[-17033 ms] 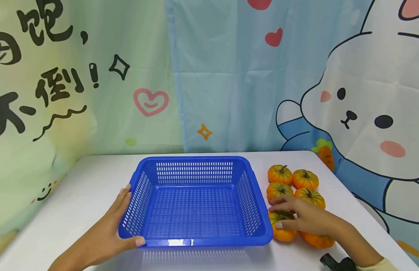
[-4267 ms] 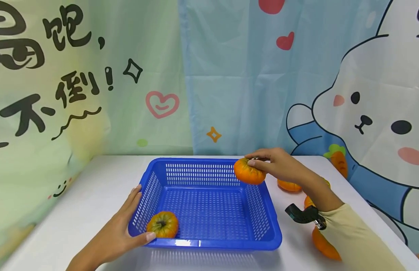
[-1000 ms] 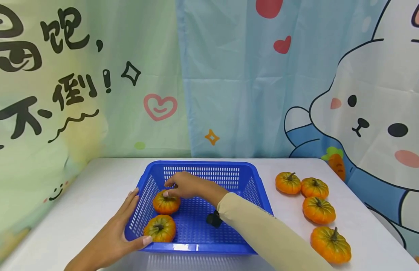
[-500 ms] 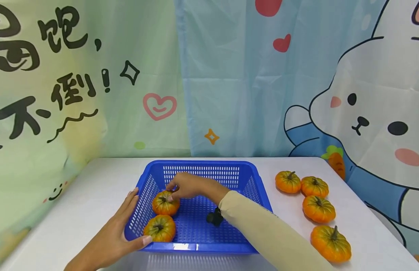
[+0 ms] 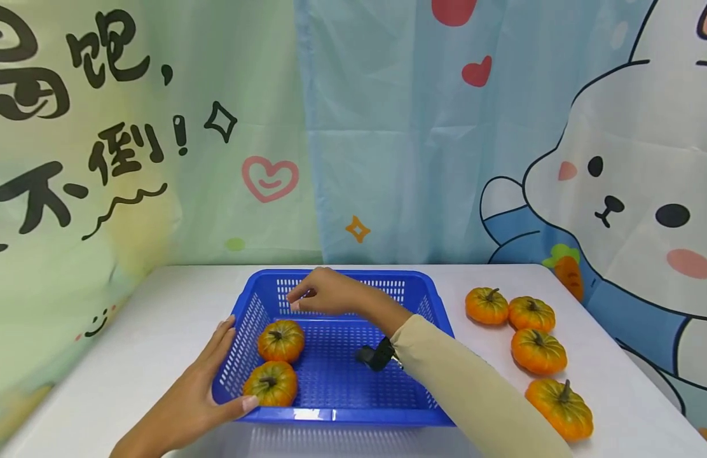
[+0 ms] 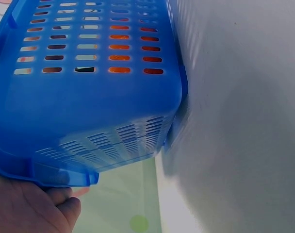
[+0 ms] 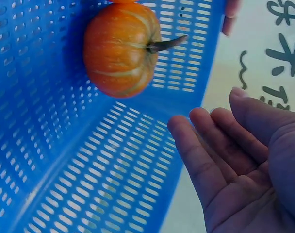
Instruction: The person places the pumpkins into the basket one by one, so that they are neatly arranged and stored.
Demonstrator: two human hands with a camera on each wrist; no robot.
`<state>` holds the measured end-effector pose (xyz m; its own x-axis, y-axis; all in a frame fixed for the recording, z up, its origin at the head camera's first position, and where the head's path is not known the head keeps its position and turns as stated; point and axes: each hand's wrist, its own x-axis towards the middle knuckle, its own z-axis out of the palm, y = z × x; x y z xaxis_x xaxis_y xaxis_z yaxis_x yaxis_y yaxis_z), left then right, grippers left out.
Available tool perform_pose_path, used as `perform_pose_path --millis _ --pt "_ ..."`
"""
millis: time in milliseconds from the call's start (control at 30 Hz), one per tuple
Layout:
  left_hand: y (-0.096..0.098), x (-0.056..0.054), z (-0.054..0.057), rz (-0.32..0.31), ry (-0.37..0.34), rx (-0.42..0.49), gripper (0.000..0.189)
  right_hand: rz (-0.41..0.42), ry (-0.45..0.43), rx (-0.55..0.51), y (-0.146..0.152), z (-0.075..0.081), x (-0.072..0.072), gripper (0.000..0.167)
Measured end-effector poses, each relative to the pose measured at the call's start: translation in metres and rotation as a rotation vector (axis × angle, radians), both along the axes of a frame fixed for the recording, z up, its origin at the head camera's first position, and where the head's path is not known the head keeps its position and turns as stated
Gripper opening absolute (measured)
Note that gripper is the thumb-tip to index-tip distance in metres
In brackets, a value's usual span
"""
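Note:
A blue plastic basket (image 5: 353,416) with slotted walls stands on the white table. My left hand (image 5: 187,388) grips its front left corner, thumb over the front rim and fingers along the left side. Two small orange pumpkins lie inside at the left: a front pumpkin (image 5: 270,383) near that thumb and a rear pumpkin (image 5: 281,341) behind it. Above the rear one, my right hand (image 5: 327,291) hovers over the basket's back part. The right wrist view shows its fingers (image 7: 198,165) loosely bent, holding nothing, apart from the stemmed pumpkin (image 7: 121,51).
Several more pumpkins sit right of the basket on the table (image 5: 473,394), from a back pumpkin (image 5: 486,306) to a front pumpkin (image 5: 559,410). A black wrist device (image 5: 376,354) hangs under my right forearm, over the basket. A printed curtain (image 5: 365,140) hangs behind the table.
My right hand has let go of the rear pumpkin in the basket and risen, moving back and slightly right. The left hand keeps its place on the basket corner.

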<state>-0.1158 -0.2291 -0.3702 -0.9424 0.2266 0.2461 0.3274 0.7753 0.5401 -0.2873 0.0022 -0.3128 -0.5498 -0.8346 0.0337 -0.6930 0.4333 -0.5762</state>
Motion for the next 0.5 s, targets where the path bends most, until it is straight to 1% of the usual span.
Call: perform_pose_path --millis 100,200,333,433,500 --pt "0.001 0.001 0.000 0.007 -0.013 0.000 0.102 -0.005 0.009 -0.010 0.009 0.006 0.004 0.028" --pt "0.001 0.003 0.000 0.014 -0.018 0.003 0.102 0.011 0.033 -0.018 0.018 0.014 0.010 0.028" --pt "0.001 0.002 -0.002 0.008 0.007 -0.001 0.102 0.026 0.048 -0.019 0.034 0.025 0.020 0.028" --pt "0.000 0.000 -0.003 0.000 0.031 -0.003 0.102 0.019 0.047 -0.015 0.046 0.031 0.028 0.028" --pt "0.000 0.000 -0.003 0.001 0.031 -0.002 0.102 0.014 0.045 -0.018 0.054 0.034 0.032 0.029"
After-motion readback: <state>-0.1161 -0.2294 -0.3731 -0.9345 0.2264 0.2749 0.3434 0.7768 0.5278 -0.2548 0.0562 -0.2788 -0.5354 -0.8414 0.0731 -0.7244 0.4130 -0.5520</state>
